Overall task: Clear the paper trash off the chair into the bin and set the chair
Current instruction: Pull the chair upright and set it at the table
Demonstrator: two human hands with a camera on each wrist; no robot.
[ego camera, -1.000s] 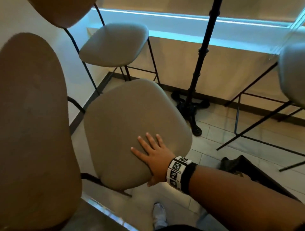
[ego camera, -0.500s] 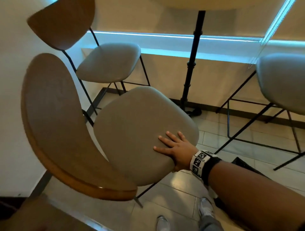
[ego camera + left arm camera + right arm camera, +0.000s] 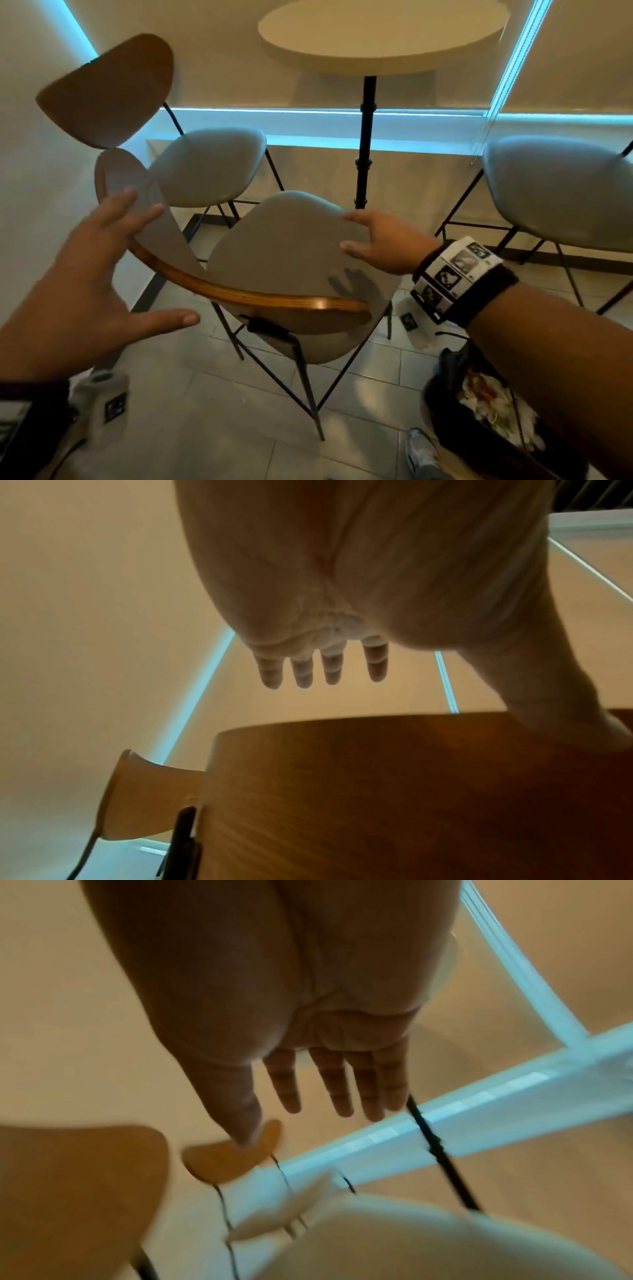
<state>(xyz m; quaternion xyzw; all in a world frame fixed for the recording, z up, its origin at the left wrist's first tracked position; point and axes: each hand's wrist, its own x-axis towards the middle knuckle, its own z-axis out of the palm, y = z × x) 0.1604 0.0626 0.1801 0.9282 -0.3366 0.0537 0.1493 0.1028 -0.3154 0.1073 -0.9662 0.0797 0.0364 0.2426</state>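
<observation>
Now the right hand has lifted off the chair's grey seat, fingers spread, and the left hand, also splayed, reaches for its wooden backrest, the paper-filled bin beside it: clearing looks done, setting remains.

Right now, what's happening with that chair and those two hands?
A person is setting a chair with a grey padded seat and curved wooden backrest in place by a round pale table. Their left hand reaches open toward the backrest without gripping it, and their right hand hovers open at the seat's far edge. No paper lies on the seat; a black-lined bin with crumpled paper inside stands on the tiled floor to the right.
</observation>
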